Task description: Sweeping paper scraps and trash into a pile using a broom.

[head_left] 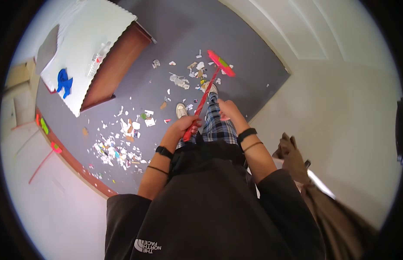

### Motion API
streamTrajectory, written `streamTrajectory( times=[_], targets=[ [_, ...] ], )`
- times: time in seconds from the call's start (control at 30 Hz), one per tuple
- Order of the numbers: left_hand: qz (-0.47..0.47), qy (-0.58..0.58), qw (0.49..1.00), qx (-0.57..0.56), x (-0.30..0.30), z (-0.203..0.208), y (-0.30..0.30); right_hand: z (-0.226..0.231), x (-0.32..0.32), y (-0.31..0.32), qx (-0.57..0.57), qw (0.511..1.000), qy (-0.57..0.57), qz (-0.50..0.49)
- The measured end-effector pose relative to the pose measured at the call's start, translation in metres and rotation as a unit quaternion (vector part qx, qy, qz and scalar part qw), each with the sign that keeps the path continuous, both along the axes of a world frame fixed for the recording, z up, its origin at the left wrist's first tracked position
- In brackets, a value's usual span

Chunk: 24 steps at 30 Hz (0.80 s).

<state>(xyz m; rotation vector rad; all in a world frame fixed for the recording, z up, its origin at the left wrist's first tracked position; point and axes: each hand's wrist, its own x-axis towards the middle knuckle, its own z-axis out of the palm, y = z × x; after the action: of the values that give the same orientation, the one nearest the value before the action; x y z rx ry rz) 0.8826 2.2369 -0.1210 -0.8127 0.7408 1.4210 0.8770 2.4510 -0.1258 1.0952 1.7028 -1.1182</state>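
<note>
My left hand (187, 126) is wrapped around the upper end of a broom's red, spiral-striped handle (203, 102). From there the stick slants away to the pink and yellow-green broom head (221, 63), which rests on the grey floor beyond my feet. To the right of the stick, my right hand (228, 110) is off the handle. Its fingers are loosely bent and apart, with nothing seen in them. Paper scraps (200, 66) lie beside the broom head and around my shoes. A larger pile of torn paper bits (117, 151) spreads over the floor at the left.
A white-covered table (86, 32) with a brown side stands at the far left, holding a blue cloth (64, 82) and a clear plastic item (97, 58). Other brooms (55, 147) lean by the left wall. Brown fabric (294, 160) hangs close on my right, beside a pale wall (331, 99).
</note>
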Motion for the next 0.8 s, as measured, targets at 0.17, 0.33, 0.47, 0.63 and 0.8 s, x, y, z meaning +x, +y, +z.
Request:
streamTrajectory(
  times=[0.17, 0.33, 0.47, 0.63, 0.8],
  targets=[
    [0.055, 0.012, 0.997, -0.047, 0.008, 0.024, 0.019, -0.046, -0.052, -0.028, 0.008, 0.997, -0.055, -0.050],
    [0.018, 0.078, 0.979, -0.189, 0.023, 0.057, 0.066, -0.107, -0.044, -0.061, -0.087, 0.928, -0.098, 0.350],
    [0.176, -0.005, 0.954, -0.241, 0.055, 0.091, 0.028, -0.067, -0.013, -0.125, -0.007, 0.784, 0.230, 0.577],
    [0.167, 0.062, 0.920, -0.350, 0.048, 0.129, 0.038, -0.100, 0.012, -0.195, -0.122, 0.909, 0.133, 0.376],
    [0.305, 0.112, 0.884, -0.336, 0.054, 0.162, 0.000, -0.027, -0.007, -0.252, -0.319, 0.915, 0.027, 0.244]
  ],
)
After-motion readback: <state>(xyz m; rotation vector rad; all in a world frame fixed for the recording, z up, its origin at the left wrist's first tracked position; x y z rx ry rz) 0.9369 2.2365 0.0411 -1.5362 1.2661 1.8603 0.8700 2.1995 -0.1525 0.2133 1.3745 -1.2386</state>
